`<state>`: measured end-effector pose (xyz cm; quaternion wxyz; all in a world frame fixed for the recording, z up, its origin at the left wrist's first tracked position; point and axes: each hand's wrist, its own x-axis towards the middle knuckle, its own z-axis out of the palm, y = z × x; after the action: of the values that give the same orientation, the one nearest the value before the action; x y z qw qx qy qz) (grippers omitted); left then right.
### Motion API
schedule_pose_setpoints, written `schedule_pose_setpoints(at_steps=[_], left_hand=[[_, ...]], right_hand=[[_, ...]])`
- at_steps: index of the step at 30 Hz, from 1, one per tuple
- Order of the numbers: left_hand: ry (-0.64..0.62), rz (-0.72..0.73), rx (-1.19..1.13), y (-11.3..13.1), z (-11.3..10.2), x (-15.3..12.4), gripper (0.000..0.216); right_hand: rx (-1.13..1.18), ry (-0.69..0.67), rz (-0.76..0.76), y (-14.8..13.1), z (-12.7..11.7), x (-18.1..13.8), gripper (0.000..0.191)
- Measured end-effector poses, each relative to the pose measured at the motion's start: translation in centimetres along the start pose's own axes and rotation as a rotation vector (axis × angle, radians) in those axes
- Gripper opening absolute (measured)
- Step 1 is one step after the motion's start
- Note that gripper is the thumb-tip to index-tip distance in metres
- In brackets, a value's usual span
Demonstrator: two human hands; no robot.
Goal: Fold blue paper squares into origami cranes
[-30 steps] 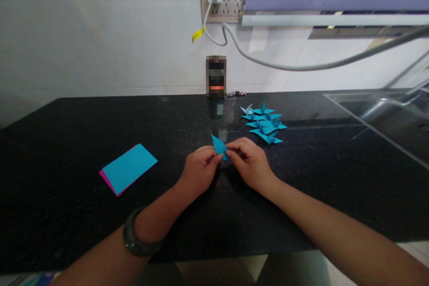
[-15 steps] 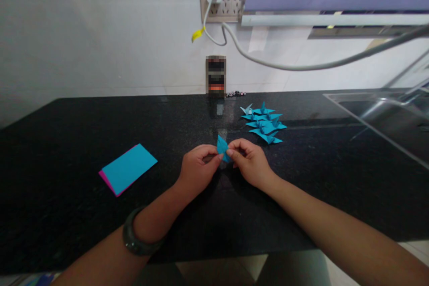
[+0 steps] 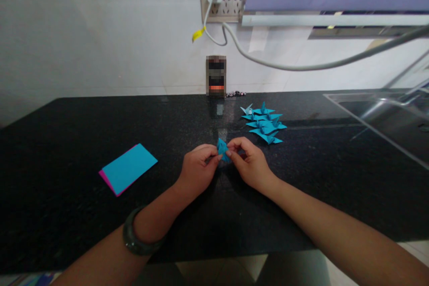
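Note:
Between my two hands is a small piece of folded blue paper [image 3: 222,148], its pointed tip facing up and away from me. My left hand [image 3: 200,166] pinches its left edge between thumb and fingers; a dark bangle circles that wrist. From the other side, my right hand [image 3: 250,161] pinches the right edge, thumb on the near face. The fingertips cover the paper's sides. Beyond my right hand lie several folded blue paper cranes [image 3: 264,126] in a close cluster, with one paler crane [image 3: 247,109] at the back left.
On the left of the black counter [image 3: 67,152] lies a stack of blue and magenta paper sheets [image 3: 130,169]. A blurred-out phone-like object [image 3: 216,76] leans on the wall, beside a beaded strand [image 3: 236,94]. A metal sink [image 3: 385,116] is at right. A cable [image 3: 291,68] hangs from the socket [image 3: 224,4].
The upper part of the folded paper has shifted shape: its tip sits slightly lower and the surface shows more creases. Both hands keep their pinch with hardly any movement.

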<state>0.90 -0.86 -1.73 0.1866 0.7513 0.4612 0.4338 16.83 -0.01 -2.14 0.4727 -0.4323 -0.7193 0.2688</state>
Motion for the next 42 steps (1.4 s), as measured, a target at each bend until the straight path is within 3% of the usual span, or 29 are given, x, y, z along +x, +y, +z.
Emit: schedule_pose_setpoints(at_steps=[7, 14, 21, 26, 32, 42], left_hand=[[0.016, 0.008, 0.001, -0.08, -0.02, 0.0, 0.011], [0.049, -0.172, -0.064, 0.04, -0.01, 0.08, 0.011], [0.055, -0.249, -0.09, 0.64, 0.17, 0.01, 0.012], [0.046, -0.294, -0.091, 0.85, 0.16, 0.05, 0.012], [0.015, -0.429, -0.286, 0.42, 0.23, 0.05, 0.016], [0.015, -0.45, -0.535, 0.2, 0.72, -0.06, 0.019]], right_hand=[[-0.003, -0.006, -0.059, 0.06, -0.08, 0.05, 0.009], [-0.043, -0.07, -0.131, 0.53, -0.34, 0.31, 0.004], [-0.149, -0.005, -0.121, 0.1, -0.06, 0.12, 0.008], [-0.23, 0.023, -0.248, -0.26, 0.11, -0.17, 0.007], [-0.317, 0.002, -0.369, -0.17, -0.1, -0.3, 0.015], [-0.424, 0.004, -0.379, -0.29, -0.06, -0.37, 0.021]])
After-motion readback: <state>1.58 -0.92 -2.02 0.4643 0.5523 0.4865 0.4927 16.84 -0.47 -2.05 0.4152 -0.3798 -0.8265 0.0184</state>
